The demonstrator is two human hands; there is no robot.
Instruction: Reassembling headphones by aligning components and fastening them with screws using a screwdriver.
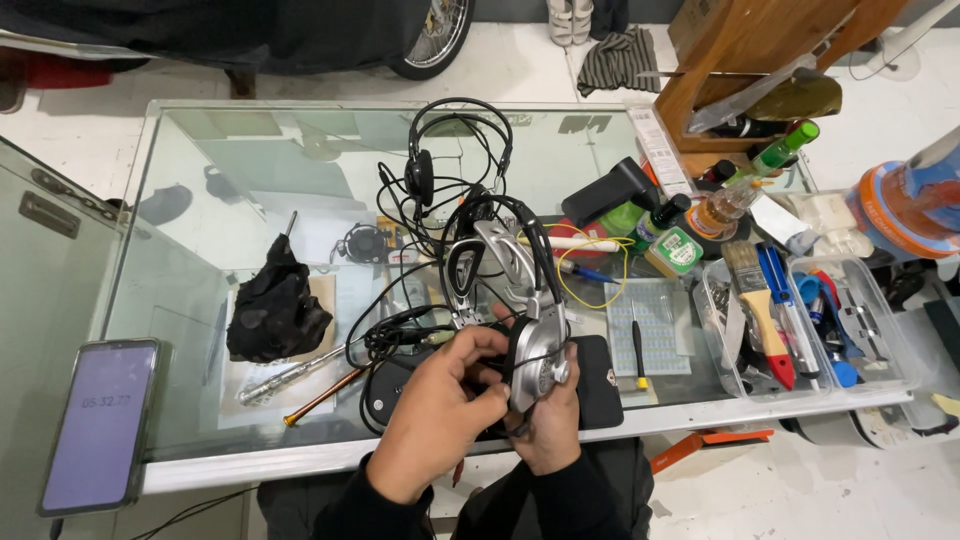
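Observation:
A silver headset point(520, 290) with a black headband is held over the near edge of the glass table point(250, 170). My left hand point(440, 410) is closed around its lower earcup side, fingers curled over black parts. Below the silver earcup point(540, 365), my right hand point(550, 425) grips it from underneath. Tangled black cables point(400, 335) run from the headset across the glass. A second black headset point(440, 150) lies farther back on the table.
A phone point(100, 420) lies at the near left corner. A black cloth point(275, 310) and screwdrivers point(300, 385) lie left of my hands. A clear tray point(800, 320) with a brush and tools stands at right, bottles point(700, 220) and a wooden stand point(750, 60) behind it.

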